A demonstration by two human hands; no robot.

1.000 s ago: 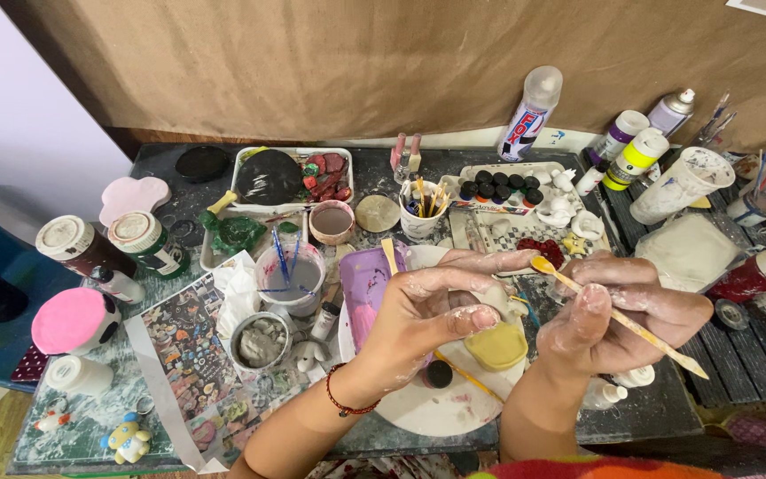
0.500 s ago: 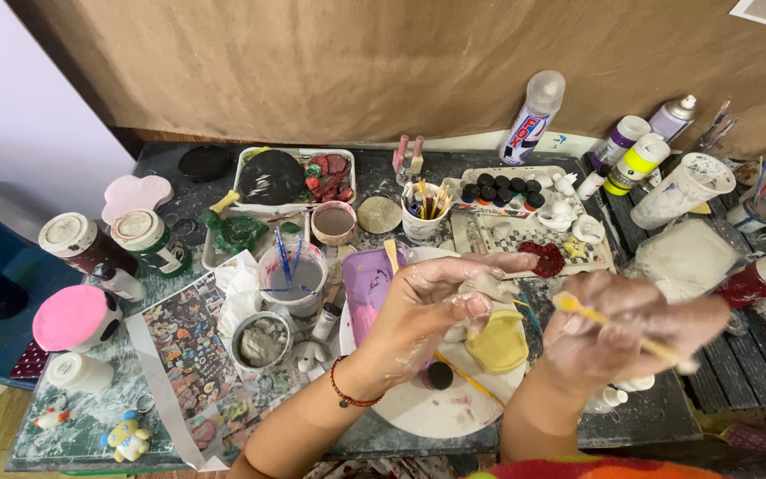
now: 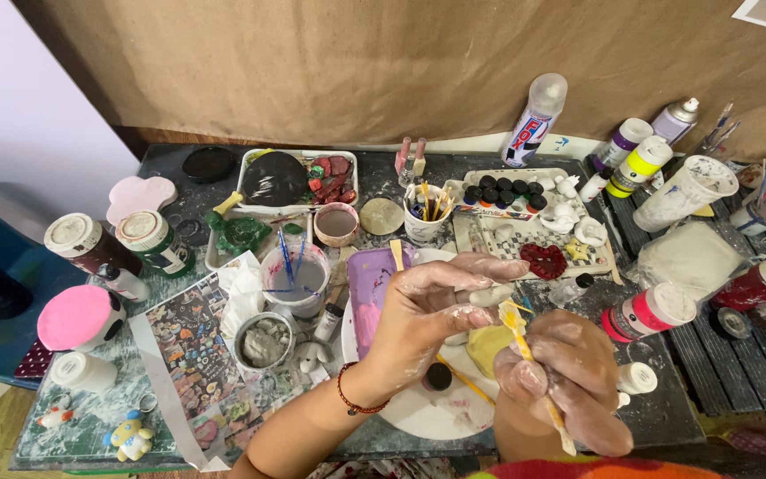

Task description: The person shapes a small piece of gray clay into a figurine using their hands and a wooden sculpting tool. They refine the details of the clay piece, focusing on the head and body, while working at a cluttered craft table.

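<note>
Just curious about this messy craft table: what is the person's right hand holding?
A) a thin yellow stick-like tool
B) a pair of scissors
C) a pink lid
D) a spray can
A: the right hand grips a thin yellow tool, its tip pointing up toward a small white piece pinched in the left hand.

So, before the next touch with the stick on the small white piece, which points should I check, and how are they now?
1. Left hand pinches the small white piece in its fingertips: ok.
2. Right hand grips the yellow stick, tip close to the piece: ok.
3. Exact contact point of tip on piece: cannot tell, fingers hide it.
4. White plate lies under both hands to catch drips: ok.
5. Water cup with brushes stands upright beside the plate: ok.
6. Hands clean: not ok, both coated in white residue.
</note>
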